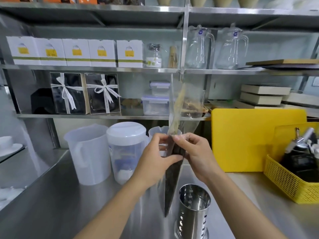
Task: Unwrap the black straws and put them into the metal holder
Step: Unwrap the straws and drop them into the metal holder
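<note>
A bundle of black straws (170, 185) hangs upright in a clear plastic wrapper (183, 107) whose loose top sticks up above my hands. My left hand (155, 152) pinches the bundle from the left near its top. My right hand (195, 152) grips the wrapper's edge from the right at the same height. The perforated metal holder (193, 211) stands on the steel counter just right of the bundle's lower tip and looks empty inside.
Two translucent plastic jugs (89, 152) and a lidded container (126, 149) stand behind my left hand. A yellow cutting board (241, 138) leans at the back right, beside a yellow mesh basket (286, 183) with dark tools. Shelves with boxes and glass pitchers rise behind.
</note>
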`<state>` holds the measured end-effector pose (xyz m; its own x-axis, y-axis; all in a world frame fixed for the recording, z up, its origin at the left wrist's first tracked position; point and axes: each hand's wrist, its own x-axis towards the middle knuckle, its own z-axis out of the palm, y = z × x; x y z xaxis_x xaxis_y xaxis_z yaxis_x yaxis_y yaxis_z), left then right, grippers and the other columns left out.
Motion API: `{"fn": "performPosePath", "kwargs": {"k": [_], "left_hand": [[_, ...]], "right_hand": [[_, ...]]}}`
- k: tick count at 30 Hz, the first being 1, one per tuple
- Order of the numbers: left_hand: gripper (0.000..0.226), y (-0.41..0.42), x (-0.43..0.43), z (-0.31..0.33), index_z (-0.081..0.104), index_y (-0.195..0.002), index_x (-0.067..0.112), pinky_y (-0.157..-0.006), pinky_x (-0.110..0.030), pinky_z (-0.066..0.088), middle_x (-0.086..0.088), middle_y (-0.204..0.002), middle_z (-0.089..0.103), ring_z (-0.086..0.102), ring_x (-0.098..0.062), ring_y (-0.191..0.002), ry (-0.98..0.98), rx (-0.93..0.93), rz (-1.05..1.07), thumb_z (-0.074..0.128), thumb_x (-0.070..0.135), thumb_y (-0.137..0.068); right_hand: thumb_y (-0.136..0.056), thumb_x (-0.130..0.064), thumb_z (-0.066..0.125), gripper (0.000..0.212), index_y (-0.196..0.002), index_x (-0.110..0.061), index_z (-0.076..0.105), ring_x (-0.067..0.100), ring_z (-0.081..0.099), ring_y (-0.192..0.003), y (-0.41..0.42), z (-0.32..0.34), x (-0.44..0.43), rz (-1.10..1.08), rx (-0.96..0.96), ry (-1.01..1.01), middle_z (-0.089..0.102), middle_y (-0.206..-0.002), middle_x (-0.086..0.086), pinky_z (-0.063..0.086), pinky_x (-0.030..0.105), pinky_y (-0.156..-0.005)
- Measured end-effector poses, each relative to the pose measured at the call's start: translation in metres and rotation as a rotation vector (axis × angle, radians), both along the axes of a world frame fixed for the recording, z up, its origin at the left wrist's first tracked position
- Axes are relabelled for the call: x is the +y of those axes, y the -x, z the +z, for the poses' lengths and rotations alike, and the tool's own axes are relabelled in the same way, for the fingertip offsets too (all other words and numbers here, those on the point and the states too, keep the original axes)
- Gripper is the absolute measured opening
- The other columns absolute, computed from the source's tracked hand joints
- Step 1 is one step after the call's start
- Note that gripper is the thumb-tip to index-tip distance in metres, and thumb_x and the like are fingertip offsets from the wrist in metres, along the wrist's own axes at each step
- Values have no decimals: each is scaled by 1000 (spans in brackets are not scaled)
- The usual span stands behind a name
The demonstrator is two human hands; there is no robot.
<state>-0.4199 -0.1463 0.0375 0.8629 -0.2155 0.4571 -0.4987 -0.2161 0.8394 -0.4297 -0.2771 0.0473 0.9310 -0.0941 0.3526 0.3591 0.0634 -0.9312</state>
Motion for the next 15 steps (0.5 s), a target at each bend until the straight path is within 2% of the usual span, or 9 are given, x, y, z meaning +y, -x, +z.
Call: {"fn": "performPosePath", "kwargs": {"k": [3,5,7,8,10,11,13,14,15], "left_hand": [[25,4,4,2,55,-92,26,-79,-26,54,4,-95,65,65,-14,-90,110,85,-76,56,2,-87],[28,4,8,2,54,-87,21,-69,-25,53,-1,-85,66,65,-15,-78,147,152,-32,39,-1,-94],[31,0,13,3,52,-84,19,-69,-29,52,-4,-75,61,60,-19,-70,193,174,79,32,-2,-95],[28,-1,15,5,52,-84,18,-71,-31,52,-5,-74,57,55,-18,-67,211,186,133,32,0,-95],[9,0,20,10,49,-92,17,-69,-30,48,-5,-81,48,47,-14,-66,221,234,184,41,15,-96],[13,2,21,13,47,-100,16,-68,-28,45,-3,-86,46,46,-12,-70,190,273,166,49,27,-93],[50,2,26,14,41,-115,16,-74,-27,43,3,-96,47,50,-13,-89,21,312,146,66,40,-79],[59,0,27,13,42,-119,13,-78,-28,43,3,-104,50,50,-15,-98,-50,310,160,72,38,-74],[55,-2,28,12,48,-116,9,-77,-28,43,-1,-111,54,52,-17,-102,-78,316,161,74,31,-73]], "right_hand": [[-70,-35,71,23,-70,-12,70,33,63,-82,5,-3,-4,-31,-3,33,64,-79,17,50,47,-81],[-77,-26,70,19,-60,-17,67,25,62,-73,7,-6,-8,-55,-5,43,63,-69,9,50,43,-78],[-81,-22,67,23,-65,-6,64,20,59,-64,8,-9,-14,-87,11,-20,59,-63,6,51,35,-71],[-82,-22,66,26,-74,2,63,20,60,-63,8,-10,-17,-102,34,-64,59,-64,7,52,33,-68],[-84,-23,64,26,-84,3,62,21,63,-63,9,-12,-23,-111,87,-133,61,-66,10,55,29,-61],[-85,-21,63,23,-84,2,61,19,64,-61,9,-13,-26,-111,112,-161,61,-64,9,55,26,-56],[-86,-19,63,20,-80,-1,59,16,63,-52,10,-15,-28,-116,152,-205,60,-60,7,52,25,-48],[-86,-19,63,19,-79,-1,59,16,62,-50,9,-18,-28,-122,165,-215,60,-60,7,52,25,-47],[-86,-19,63,19,-79,-2,59,17,61,-49,8,-20,-28,-129,179,-211,60,-61,8,52,26,-47]]}}
